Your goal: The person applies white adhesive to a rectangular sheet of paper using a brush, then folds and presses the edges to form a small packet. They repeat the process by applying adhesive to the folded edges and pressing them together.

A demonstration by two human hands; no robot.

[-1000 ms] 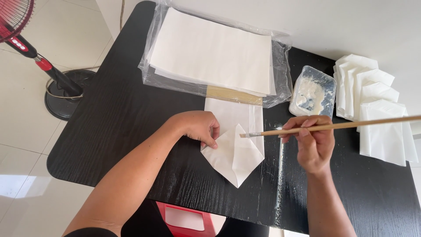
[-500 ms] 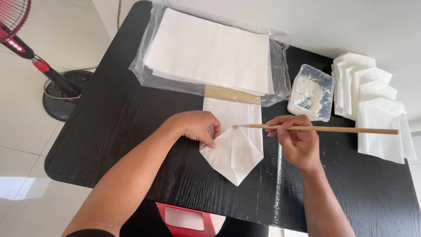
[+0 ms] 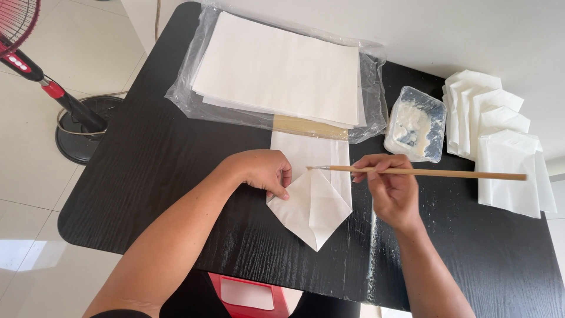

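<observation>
the right hand (image 3: 393, 191) pinches a thin wooden brush (image 3: 424, 172) between its fingertips, bristle end just over the folded white paper (image 3: 315, 197), while the left hand (image 3: 263, 171) presses curled fingers on that paper's left edge, gripping nothing. the paper lies mid-table on the black table (image 3: 147, 176), pointed flap toward the person; it looks light, limp and easily creased, best pinned flat near a fold. beyond sit a paste tub (image 3: 415, 123), bagged sheets (image 3: 279, 70) and finished folded pieces (image 3: 500, 141).

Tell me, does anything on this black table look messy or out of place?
Only small things. Whitish smears streak the black table beside the right hand, which holds a brush. The paste tub is smeared inside. The folded paper under the left hand looks tidy.
</observation>
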